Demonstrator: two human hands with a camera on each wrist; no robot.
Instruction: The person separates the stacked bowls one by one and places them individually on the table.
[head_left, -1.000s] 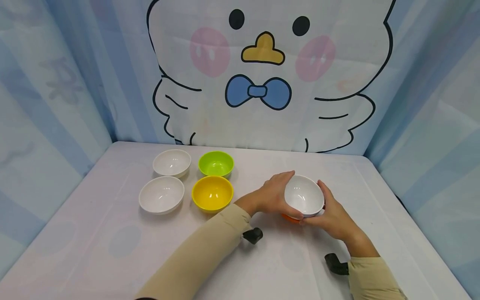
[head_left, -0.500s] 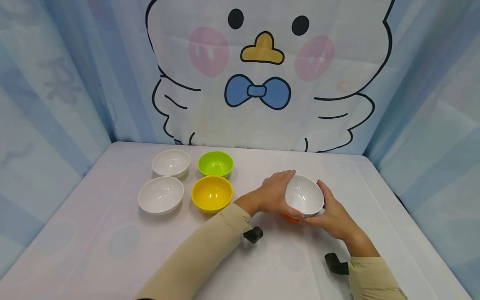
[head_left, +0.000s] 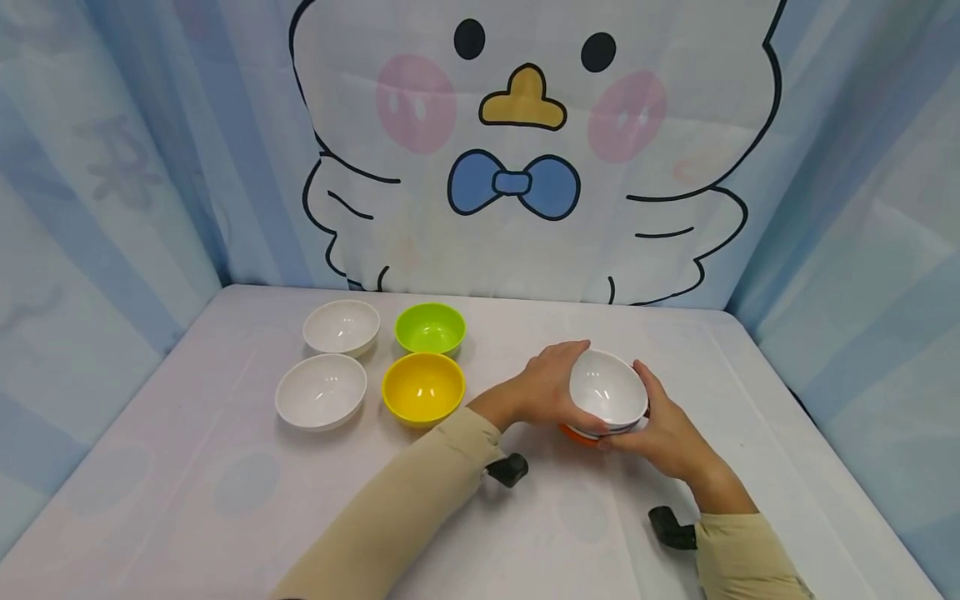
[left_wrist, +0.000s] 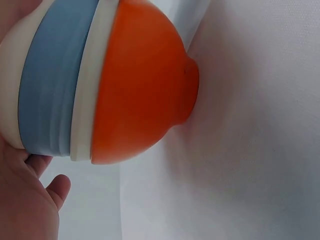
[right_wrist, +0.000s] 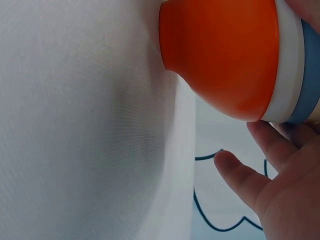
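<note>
Between both hands stands a nested stack of bowls. Uppermost in the head view is a white bowl (head_left: 607, 387), held from the left by my left hand (head_left: 553, 387) and from the right by my right hand (head_left: 671, 433). Below it, the left wrist view shows a blue band (left_wrist: 55, 80), a pale rim (left_wrist: 95, 80) and an orange bowl (left_wrist: 142, 87) at the bottom, its foot on the table. In the right wrist view the orange bowl (right_wrist: 225, 55) shows as well, with fingertips (right_wrist: 260, 132) at the stack's side near the pale rim. The thumbs nearly meet at the front.
To the left are two white bowls (head_left: 321, 392), a yellow bowl (head_left: 423, 387) and a green bowl (head_left: 431, 329), each upright on the white-covered table (head_left: 187, 467). A printed curtain (head_left: 517, 250) hangs behind the table's back edge.
Both hands stay around the stack almost unmoved. The top white bowl has shifted very slightly, and a little more of the rims below it shows at the front.
</note>
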